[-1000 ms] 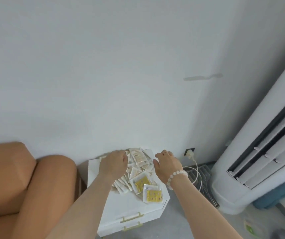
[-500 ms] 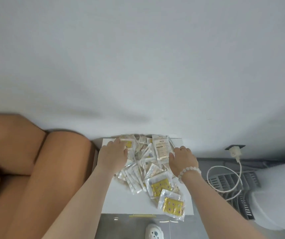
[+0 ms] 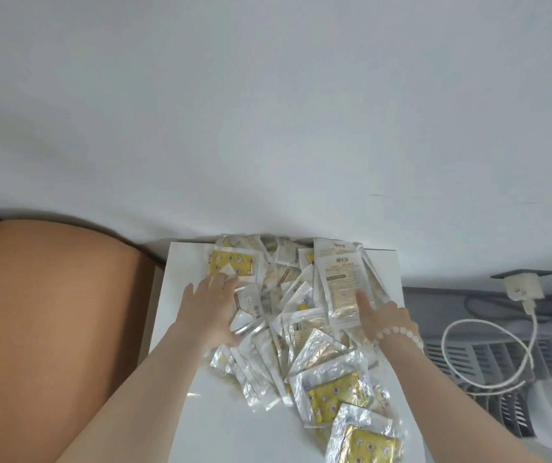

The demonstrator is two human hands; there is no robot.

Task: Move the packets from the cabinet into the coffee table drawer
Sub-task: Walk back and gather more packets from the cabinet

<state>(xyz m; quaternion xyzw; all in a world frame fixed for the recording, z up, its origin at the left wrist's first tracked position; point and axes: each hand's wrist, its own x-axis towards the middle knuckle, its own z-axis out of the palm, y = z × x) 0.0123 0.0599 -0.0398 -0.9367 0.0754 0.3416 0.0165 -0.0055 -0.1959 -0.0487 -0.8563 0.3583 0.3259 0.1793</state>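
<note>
Several silver and white packets (image 3: 301, 315), some with yellow prints, lie in a loose heap on the top of a white cabinet (image 3: 181, 329) against the wall. My left hand (image 3: 209, 305) rests flat on the heap's left side, fingers spread over a yellow packet (image 3: 233, 260) and small sachets. My right hand (image 3: 386, 320), with a bead bracelet at the wrist, lies on the right side, a finger pressing a tall white packet (image 3: 341, 282). Neither hand has closed around a packet. The coffee table drawer is out of view.
A tan leather sofa arm (image 3: 50, 329) stands close to the cabinet's left. On the right, a white plug (image 3: 522, 289) with a looped cable (image 3: 488, 355) hangs over a grey floor vent (image 3: 502, 362). A white wall rises right behind the cabinet.
The view has tilted down and drawn closer, so the cabinet top fills more of the frame. Both hands have settled onto the heap with fingers spread; the tall white appliance has left the view.
</note>
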